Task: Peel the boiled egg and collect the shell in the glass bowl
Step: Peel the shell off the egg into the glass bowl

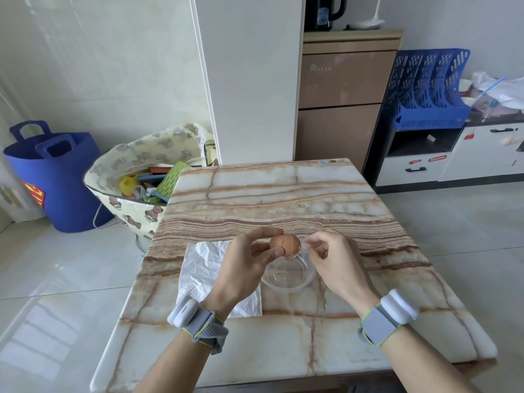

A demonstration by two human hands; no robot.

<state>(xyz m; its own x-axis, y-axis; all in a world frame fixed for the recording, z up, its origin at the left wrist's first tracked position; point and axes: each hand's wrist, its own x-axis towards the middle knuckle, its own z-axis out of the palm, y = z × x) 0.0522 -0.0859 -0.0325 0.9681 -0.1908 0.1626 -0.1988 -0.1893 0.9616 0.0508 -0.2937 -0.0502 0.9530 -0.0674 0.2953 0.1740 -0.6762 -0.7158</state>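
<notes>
A brown boiled egg [285, 244] with cracks across its shell is held above the far rim of a clear glass bowl [289, 276]. My left hand [246, 262] grips the egg between thumb and fingers from the left. Just right of the egg, my right hand [331, 256] has its fingertips pinched together close to the shell; whether a shell piece is between them is too small to tell. The bowl rests on the marble-patterned table [312, 194] and looks nearly bare inside, with only tiny specks.
A white crumpled plastic sheet [201, 268] lies on the table left of the bowl, partly under my left wrist. Beside the table's left edge stand a bear-print bag of items [136, 177] and a blue bucket [56, 177]. Both wrists wear grey bands.
</notes>
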